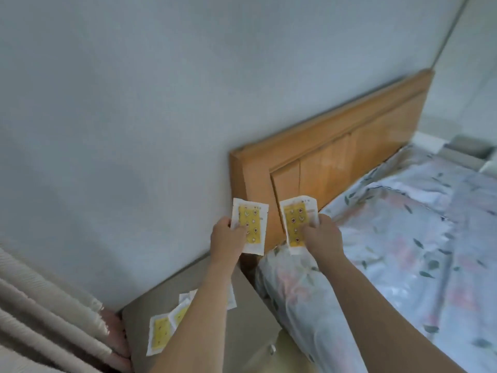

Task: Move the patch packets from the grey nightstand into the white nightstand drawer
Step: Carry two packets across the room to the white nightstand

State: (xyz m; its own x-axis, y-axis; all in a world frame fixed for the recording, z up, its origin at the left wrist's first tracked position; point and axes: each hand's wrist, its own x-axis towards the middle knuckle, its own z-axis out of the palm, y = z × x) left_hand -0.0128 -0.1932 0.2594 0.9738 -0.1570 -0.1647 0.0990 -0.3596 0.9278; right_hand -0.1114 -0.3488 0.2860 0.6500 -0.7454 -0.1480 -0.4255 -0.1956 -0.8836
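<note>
I'm seeing the left hand (227, 235) pinching one patch packet (250, 226) by its left edge, thumb curled over the front, fingers behind it. The right hand (322, 234) is gripping a second patch packet (295, 220) at its lower right, fingers curled round it and covering part of the yellow panel. Both packets are being held up in the air in front of the wooden headboard (349, 157), just beside each other with a narrow gap between, not touching. Each one is standing roughly upright, long axis running top to bottom in the view, printed yellow face toward me; the left one is leaning slightly right at the top, the right one slightly left.

Below the left forearm I'm noting the grey nightstand (258, 313) with more packets lying flat on its top: one packet near the front-left corner (160, 332), long axis running roughly front to back, and others partly hidden under the arm (185, 298); I cannot tell how many. A drawer front with a knob (272, 349) is showing at the nightstand's lower edge, and I cannot tell whether it is open.

The bed with a floral quilt (403, 238) is lying to the right, a curtain (40, 305) at the lower left, pale wall (121, 117) behind.
</note>
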